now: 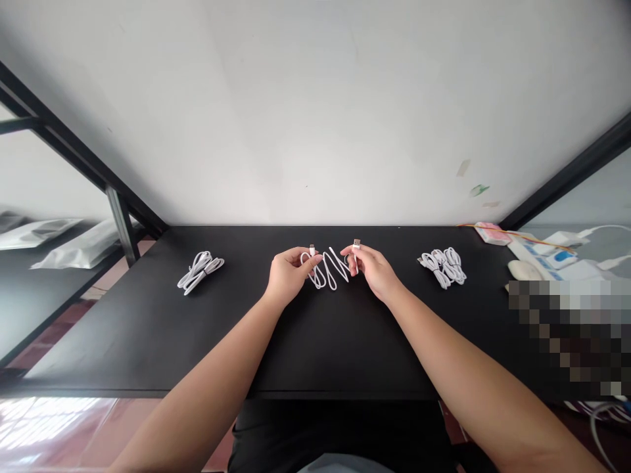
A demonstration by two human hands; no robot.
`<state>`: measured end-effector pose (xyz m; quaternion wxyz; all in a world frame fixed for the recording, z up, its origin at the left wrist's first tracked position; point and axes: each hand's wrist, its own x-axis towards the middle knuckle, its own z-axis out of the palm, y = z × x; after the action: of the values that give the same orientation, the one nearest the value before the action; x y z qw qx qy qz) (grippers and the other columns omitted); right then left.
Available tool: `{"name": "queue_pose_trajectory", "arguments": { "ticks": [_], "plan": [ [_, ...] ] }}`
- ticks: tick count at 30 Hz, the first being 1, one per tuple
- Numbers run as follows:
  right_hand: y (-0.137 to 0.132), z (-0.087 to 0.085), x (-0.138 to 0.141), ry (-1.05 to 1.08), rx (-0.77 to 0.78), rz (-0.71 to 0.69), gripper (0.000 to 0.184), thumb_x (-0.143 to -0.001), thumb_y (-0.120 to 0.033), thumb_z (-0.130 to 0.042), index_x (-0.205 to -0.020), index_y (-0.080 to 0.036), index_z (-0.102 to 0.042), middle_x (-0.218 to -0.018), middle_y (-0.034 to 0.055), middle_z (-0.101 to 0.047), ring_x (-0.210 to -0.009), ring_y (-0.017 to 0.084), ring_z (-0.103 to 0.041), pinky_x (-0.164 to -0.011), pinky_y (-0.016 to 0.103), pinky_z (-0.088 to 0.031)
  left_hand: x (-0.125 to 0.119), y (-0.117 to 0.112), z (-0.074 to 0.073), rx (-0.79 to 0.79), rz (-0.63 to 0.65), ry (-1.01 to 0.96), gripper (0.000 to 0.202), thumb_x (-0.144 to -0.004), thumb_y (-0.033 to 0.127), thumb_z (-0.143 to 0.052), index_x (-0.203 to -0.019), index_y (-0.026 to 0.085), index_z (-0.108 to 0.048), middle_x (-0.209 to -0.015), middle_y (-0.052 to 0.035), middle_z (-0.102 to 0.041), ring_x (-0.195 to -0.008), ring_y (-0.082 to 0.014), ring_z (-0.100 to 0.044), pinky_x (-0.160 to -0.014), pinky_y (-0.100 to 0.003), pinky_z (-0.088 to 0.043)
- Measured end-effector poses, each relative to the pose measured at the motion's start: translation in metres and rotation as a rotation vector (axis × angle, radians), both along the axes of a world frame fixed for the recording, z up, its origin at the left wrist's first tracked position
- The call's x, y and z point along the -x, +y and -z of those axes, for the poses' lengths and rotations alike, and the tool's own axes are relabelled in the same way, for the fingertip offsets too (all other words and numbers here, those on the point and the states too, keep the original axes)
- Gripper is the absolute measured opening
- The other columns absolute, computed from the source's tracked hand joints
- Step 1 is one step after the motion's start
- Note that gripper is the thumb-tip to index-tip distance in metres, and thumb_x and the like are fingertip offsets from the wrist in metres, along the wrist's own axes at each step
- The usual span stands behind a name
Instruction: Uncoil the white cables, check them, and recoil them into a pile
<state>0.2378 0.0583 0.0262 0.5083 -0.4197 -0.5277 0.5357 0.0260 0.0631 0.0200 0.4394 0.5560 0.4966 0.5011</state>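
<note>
Left hand [290, 270] pinches one end of a white cable [339, 265], right hand [373, 266] has the other pinched, loops between them; bundled cables [200, 271] sit well out past each hand.

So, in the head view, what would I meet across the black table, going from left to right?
Tied white cable bundle, left hand, middle loops of the white USB cable, right hand, tied white cables, computer mouse.
</note>
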Motion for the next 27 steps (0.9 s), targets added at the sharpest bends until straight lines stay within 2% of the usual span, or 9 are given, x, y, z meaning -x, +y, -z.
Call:
{"name": "queue_pose_trajectory", "arguments": {
  "ticks": [4, 7, 9, 13, 17, 22, 27],
  "plan": [
    [-0.003, -0.01, 0.001, 0.174, 0.04, -0.016, 0.033, -0.092, -0.04, -0.051, -0.088, -0.017, -0.074, -0.066, -0.0001, -0.052, -0.06, 0.014, -0.051, -0.063, 0.031, -0.042, 0.0, 0.0, 0.0, 0.013, -0.017, 0.064, 0.043, -0.076, 0.056, -0.078, -0.097, 0.018, -0.078, -0.067, -0.0028, -0.068, -0.058, -0.0154, -0.064, -0.056, -0.027, -0.052],
    [-0.004, -0.014, 0.002, 0.236, 0.08, -0.006, 0.031, -0.091, -0.04, -0.056, -0.089, -0.016, -0.075, -0.067, -0.0008, -0.05, -0.06, 0.013, -0.052, -0.062, 0.03, -0.042, 0.001, 0.0, -0.001, 0.0, -0.009, 0.089, 0.045, -0.083, 0.057, -0.07, -0.102, 0.017, -0.077, -0.079, -0.0058, -0.073, -0.06, -0.0146, -0.064, -0.056, -0.027, -0.052],
    [-0.004, -0.013, 0.001, 0.245, 0.093, -0.01, 0.029, -0.09, -0.043, -0.06, -0.09, -0.017, -0.075, -0.069, -0.001, -0.051, -0.061, 0.013, -0.052, -0.063, 0.03, -0.042, 0.001, 0.0, -0.001, -0.001, 0.007, 0.091, 0.048, -0.087, 0.057, -0.065, -0.11, 0.017, -0.076, -0.088, -0.0073, -0.074, -0.062, -0.0143, -0.065, -0.057, -0.027, -0.053],
    [-0.003, -0.009, -0.001, 0.214, 0.083, -0.067, 0.031, -0.087, -0.048, -0.069, -0.096, -0.018, -0.076, -0.075, -0.0001, -0.058, -0.064, 0.012, -0.055, -0.064, 0.03, -0.042, 0.002, 0.003, 0.001, -0.001, 0.06, 0.098, 0.055, -0.09, 0.06, -0.06, -0.123, 0.017, -0.071, -0.092, -0.0077, -0.073, -0.068, -0.0149, -0.064, -0.062, -0.027, -0.054],
    [-0.003, -0.007, -0.006, 0.208, 0.105, -0.106, 0.032, -0.081, -0.049, -0.077, -0.097, -0.021, -0.077, -0.087, 0.0028, -0.067, -0.068, 0.013, -0.059, -0.069, 0.032, -0.045, 0.003, 0.006, 0.004, -0.012, 0.12, 0.092, 0.055, -0.092, 0.061, -0.056, -0.121, 0.016, -0.072, -0.095, -0.0082, -0.072, -0.077, -0.0164, -0.063, -0.066, -0.027, -0.053],
    [-0.003, -0.009, -0.011, 0.258, 0.128, -0.118, 0.033, -0.068, -0.045, -0.088, -0.089, -0.024, -0.073, -0.084, 0.0017, -0.068, -0.07, 0.015, -0.057, -0.069, 0.032, -0.047, 0.003, 0.004, 0.001, -0.046, 0.163, 0.1, 0.052, -0.091, 0.059, -0.058, -0.118, 0.016, -0.073, -0.092, -0.0075, -0.072, -0.077, -0.017, -0.063, -0.075, -0.03, -0.052],
    [-0.002, -0.008, -0.011, 0.318, 0.113, -0.14, 0.033, -0.064, -0.035, -0.091, -0.073, -0.023, -0.061, -0.073, -0.0025, -0.06, -0.066, 0.012, -0.054, -0.063, 0.028, -0.042, 0.003, 0.001, -0.002, -0.045, 0.189, 0.119, 0.051, -0.092, 0.057, -0.059, -0.12, 0.017, -0.073, -0.092, -0.0077, -0.074, -0.079, -0.0178, -0.064, -0.077, -0.03, -0.052]
  ]
}}
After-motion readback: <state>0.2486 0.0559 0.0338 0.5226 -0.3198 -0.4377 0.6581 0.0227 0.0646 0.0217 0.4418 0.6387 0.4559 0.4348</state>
